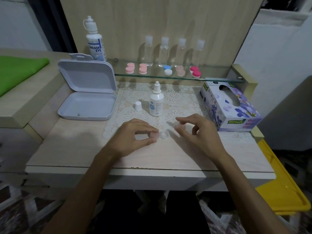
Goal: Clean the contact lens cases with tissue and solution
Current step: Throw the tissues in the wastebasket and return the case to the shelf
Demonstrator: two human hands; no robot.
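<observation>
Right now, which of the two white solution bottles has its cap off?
The smaller white bottle on the lace mat: its white cap stands beside it. The taller Dream Eye bottle by the glass shelf is capped.

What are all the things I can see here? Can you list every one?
solution bottle: 1, white, open, on lace mat
bottle cap: 1, white, left of that bottle
big bottle: 1, white and blue, back left
clear bottles: 4, on glass shelf
lens cases: 5, pink, peach, blue-white, red, on glass shelf
lens case: 1, clear, between the hands
white box: 1, open, left
tissue box: 1, purple flowers, right
green cloth: 1, far left
left hand: pinching the lens case
right hand: pinching a small pale cap
</observation>
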